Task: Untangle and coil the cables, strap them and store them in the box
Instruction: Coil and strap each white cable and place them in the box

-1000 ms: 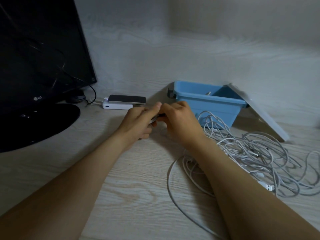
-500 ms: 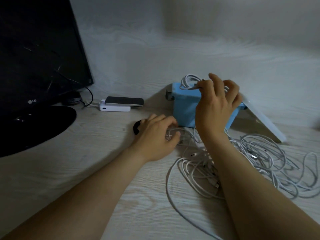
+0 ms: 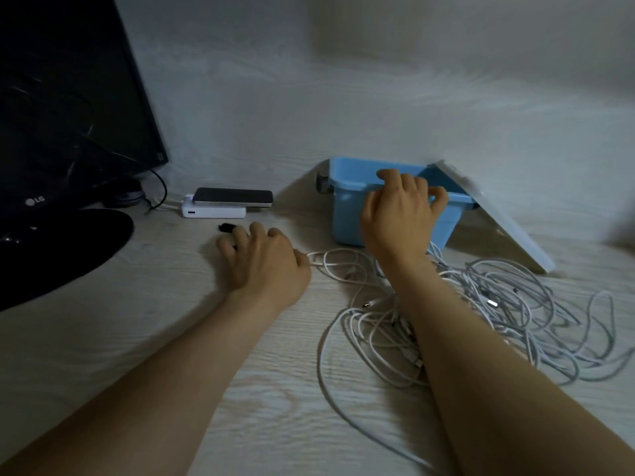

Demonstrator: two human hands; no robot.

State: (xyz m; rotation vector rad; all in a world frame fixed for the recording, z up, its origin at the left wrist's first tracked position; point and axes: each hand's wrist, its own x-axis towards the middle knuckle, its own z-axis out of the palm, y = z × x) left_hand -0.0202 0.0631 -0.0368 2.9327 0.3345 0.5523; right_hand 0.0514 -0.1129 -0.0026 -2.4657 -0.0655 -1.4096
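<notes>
The right hand [image 3: 400,214] hangs over the front rim of the blue box [image 3: 347,218], fingers loosely spread and holding nothing. The left hand [image 3: 266,266] rests fingertips-down on the tabletop [image 3: 154,304] beside a small black item [image 3: 225,228] (whether its thumb pinches the cable end reaching it, I cannot tell). The white cables [image 3: 498,304] lie tangled in front of the box, partly under the right forearm.

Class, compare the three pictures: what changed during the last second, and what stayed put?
The right hand carried a coiled cable to the box and no longer shows it; its fingers are at the rim. The left hand dropped to the table by the black strap. The box, lid and phone stayed.
</notes>
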